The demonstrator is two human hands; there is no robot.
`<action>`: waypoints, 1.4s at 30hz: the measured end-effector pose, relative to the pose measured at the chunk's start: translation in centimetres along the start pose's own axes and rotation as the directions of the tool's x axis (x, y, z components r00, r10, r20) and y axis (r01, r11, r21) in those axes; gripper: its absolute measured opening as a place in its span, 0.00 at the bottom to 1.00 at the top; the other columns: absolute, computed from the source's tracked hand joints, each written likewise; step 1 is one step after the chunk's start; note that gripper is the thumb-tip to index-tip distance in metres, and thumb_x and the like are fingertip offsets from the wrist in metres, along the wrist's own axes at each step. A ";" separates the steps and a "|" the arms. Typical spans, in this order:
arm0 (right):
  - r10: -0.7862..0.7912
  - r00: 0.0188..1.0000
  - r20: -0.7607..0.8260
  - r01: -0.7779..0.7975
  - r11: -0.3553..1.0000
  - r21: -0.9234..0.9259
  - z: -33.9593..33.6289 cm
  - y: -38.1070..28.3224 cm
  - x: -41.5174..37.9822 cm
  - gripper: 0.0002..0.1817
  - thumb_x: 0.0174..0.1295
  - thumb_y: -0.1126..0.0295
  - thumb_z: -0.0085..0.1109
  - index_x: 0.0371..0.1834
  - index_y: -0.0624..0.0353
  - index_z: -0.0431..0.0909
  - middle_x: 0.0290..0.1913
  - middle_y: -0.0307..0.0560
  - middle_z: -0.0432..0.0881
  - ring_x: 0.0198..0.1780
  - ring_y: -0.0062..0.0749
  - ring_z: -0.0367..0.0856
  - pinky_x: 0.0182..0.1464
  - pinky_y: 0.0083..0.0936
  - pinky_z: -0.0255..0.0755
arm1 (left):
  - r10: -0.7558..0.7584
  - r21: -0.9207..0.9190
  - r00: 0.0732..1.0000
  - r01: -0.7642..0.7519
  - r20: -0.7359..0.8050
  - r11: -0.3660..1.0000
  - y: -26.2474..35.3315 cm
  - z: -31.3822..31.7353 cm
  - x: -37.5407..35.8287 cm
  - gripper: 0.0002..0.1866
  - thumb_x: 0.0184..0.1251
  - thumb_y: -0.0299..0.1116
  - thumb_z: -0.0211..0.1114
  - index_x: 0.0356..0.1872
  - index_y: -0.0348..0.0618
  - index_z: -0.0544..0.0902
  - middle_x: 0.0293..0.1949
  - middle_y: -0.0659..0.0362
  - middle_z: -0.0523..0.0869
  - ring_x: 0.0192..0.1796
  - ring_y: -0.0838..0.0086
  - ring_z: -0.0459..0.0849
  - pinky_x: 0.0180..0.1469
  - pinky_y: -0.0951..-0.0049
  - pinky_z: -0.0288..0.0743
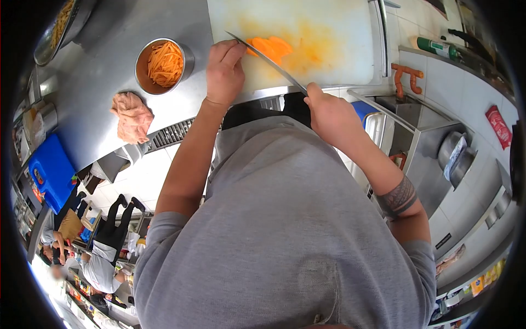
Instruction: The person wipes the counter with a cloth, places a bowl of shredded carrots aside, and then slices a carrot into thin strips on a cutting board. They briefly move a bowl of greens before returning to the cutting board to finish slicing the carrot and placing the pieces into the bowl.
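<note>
My right hand (335, 114) is closed around the handle of a knife (276, 67). The long blade slants up and left across the cutting board, its tip beyond the fingers of my left hand (225, 71). That hand rests at the board's left edge with its fingers curled in, close to the blade; what lies under the fingertips is hidden. Overlapping orange slices, which look like carrot (274, 48), lie flat just beyond the blade. Orange stains mark the white cutting board (345, 63) around them.
Left of the board, a round metal container (188, 61) holds orange strips (164, 64). A crumpled pinkish cloth (132, 116) lies by the steel counter's (90, 93) near edge. A metal tray (78, 22) stands far left, and a blue plastic board (53, 170) below it. Other people (104, 263) are lower left.
</note>
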State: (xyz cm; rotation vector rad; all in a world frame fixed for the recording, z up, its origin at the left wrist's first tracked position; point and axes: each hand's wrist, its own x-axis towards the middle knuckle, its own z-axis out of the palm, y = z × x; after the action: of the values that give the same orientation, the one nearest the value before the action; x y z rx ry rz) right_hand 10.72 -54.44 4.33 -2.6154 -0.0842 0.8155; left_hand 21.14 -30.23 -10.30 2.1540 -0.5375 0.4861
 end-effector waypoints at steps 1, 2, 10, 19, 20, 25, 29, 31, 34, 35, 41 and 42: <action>0.006 1.000 0.003 -0.006 1.000 -0.008 -0.1 -0.1 -0.1 0.11 0.69 0.75 0.57 0.52 0.62 0.71 0.33 0.62 0.88 0.38 0.62 0.89 0.40 0.55 0.82 | 0.001 0.004 1.000 -0.001 0.013 1.000 0.0 -0.1 0.0 0.14 0.60 0.12 0.70 0.43 0.43 0.89 0.48 0.56 0.90 0.52 0.57 0.87 0.55 0.61 0.83; 0.006 1.000 0.003 -0.006 1.000 -0.010 -0.1 0.0 0.0 0.11 0.69 0.75 0.57 0.52 0.62 0.71 0.33 0.62 0.88 0.38 0.62 0.89 0.40 0.55 0.82 | 0.002 0.009 1.000 -0.003 0.026 1.000 0.0 -0.1 0.1 0.15 0.59 0.13 0.71 0.44 0.43 0.89 0.48 0.56 0.90 0.52 0.57 0.87 0.55 0.61 0.83; -0.050 0.998 -0.050 0.055 0.993 0.104 3.9 1.1 3.9 0.10 0.81 0.68 0.55 0.50 0.63 0.69 0.35 0.68 0.86 0.39 0.71 0.87 0.42 0.62 0.78 | 0.005 0.009 1.000 -0.005 0.025 1.000 0.5 -0.4 0.4 0.16 0.58 0.12 0.67 0.45 0.40 0.90 0.48 0.55 0.90 0.52 0.55 0.87 0.55 0.58 0.83; 0.090 0.991 -0.097 -0.069 0.977 0.200 -0.4 1.0 1.0 0.14 0.82 0.62 0.56 0.49 0.65 0.70 0.33 0.72 0.84 0.40 0.76 0.84 0.41 0.64 0.74 | 0.005 0.067 0.989 -0.015 0.146 0.998 1.4 -1.9 1.0 0.18 0.59 0.17 0.70 0.51 0.42 0.88 0.50 0.56 0.89 0.55 0.55 0.85 0.58 0.57 0.80; 0.083 0.991 -0.104 -0.062 0.979 0.194 -0.7 1.4 0.9 0.14 0.82 0.62 0.56 0.49 0.65 0.70 0.33 0.72 0.84 0.40 0.76 0.84 0.41 0.64 0.74 | 0.018 0.074 0.979 -0.034 0.201 0.997 1.4 -2.2 1.1 0.18 0.61 0.19 0.70 0.52 0.43 0.87 0.51 0.56 0.89 0.57 0.55 0.85 0.59 0.57 0.80; 0.253 0.947 -0.198 -0.227 0.963 0.142 0.9 5.9 2.2 0.13 0.81 0.63 0.54 0.52 0.64 0.72 0.37 0.75 0.86 0.45 0.76 0.85 0.48 0.66 0.76 | 0.110 0.111 0.953 -0.146 0.282 0.983 0.6 -2.8 1.4 0.14 0.66 0.23 0.66 0.52 0.44 0.87 0.52 0.56 0.89 0.59 0.57 0.85 0.61 0.57 0.78; 0.245 0.939 -0.240 -0.213 0.965 0.154 1.4 7.2 3.2 0.15 0.81 0.62 0.53 0.55 0.66 0.71 0.42 0.77 0.86 0.49 0.78 0.84 0.52 0.66 0.76 | 0.097 0.103 0.946 -0.134 0.308 0.986 0.7 -3.5 1.0 0.13 0.69 0.24 0.66 0.53 0.44 0.88 0.52 0.53 0.90 0.59 0.54 0.85 0.63 0.53 0.77; 0.309 0.933 -0.185 -0.283 0.947 0.153 0.9 6.7 3.1 0.18 0.81 0.62 0.53 0.60 0.69 0.72 0.46 0.77 0.86 0.51 0.80 0.83 0.54 0.65 0.77 | 0.072 0.138 0.945 -0.121 0.318 0.983 0.9 -4.2 0.6 0.15 0.68 0.24 0.65 0.54 0.43 0.88 0.53 0.54 0.89 0.60 0.55 0.85 0.64 0.54 0.77; 0.174 0.944 -0.279 -0.149 0.983 0.110 2.8 10.2 3.4 0.23 0.81 0.61 0.53 0.67 0.70 0.74 0.51 0.79 0.86 0.57 0.80 0.82 0.58 0.63 0.76 | 0.020 0.110 0.967 -0.050 0.254 0.993 1.5 -4.6 -1.1 0.20 0.67 0.22 0.64 0.59 0.44 0.88 0.53 0.53 0.90 0.60 0.53 0.85 0.65 0.55 0.79; 0.158 0.951 -0.266 -0.138 0.986 0.089 3.3 10.9 3.7 0.25 0.80 0.61 0.53 0.69 0.71 0.74 0.53 0.79 0.85 0.58 0.80 0.82 0.59 0.62 0.77 | -0.041 0.093 0.969 0.018 0.244 0.996 2.5 -6.1 -1.6 0.19 0.68 0.22 0.64 0.59 0.44 0.88 0.53 0.53 0.89 0.61 0.53 0.85 0.64 0.55 0.80; 0.188 0.949 -0.252 -0.150 0.975 0.165 5.4 14.7 5.4 0.25 0.84 0.59 0.52 0.72 0.69 0.73 0.37 0.65 0.83 0.35 0.55 0.82 0.38 0.46 0.75 | -0.223 0.151 0.972 0.232 -0.069 0.961 7.1 -17.8 -6.3 0.17 0.67 0.17 0.65 0.54 0.46 0.87 0.52 0.51 0.89 0.57 0.51 0.87 0.62 0.55 0.81; 0.225 0.949 -0.222 -0.169 0.954 0.246 4.7 13.2 5.0 0.25 0.84 0.58 0.52 0.72 0.67 0.73 0.30 0.58 0.81 0.25 0.44 0.79 0.28 0.40 0.74 | -0.278 0.327 0.957 0.289 -0.079 0.900 7.5 -21.3 -6.6 0.17 0.64 0.13 0.67 0.51 0.44 0.86 0.52 0.52 0.89 0.57 0.51 0.87 0.63 0.55 0.80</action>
State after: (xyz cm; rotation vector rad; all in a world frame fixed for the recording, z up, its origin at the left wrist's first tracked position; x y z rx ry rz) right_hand 11.43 -64.02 -7.00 -2.5108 0.3282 0.5184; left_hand 8.38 -15.89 3.26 2.4943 -0.1191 0.4712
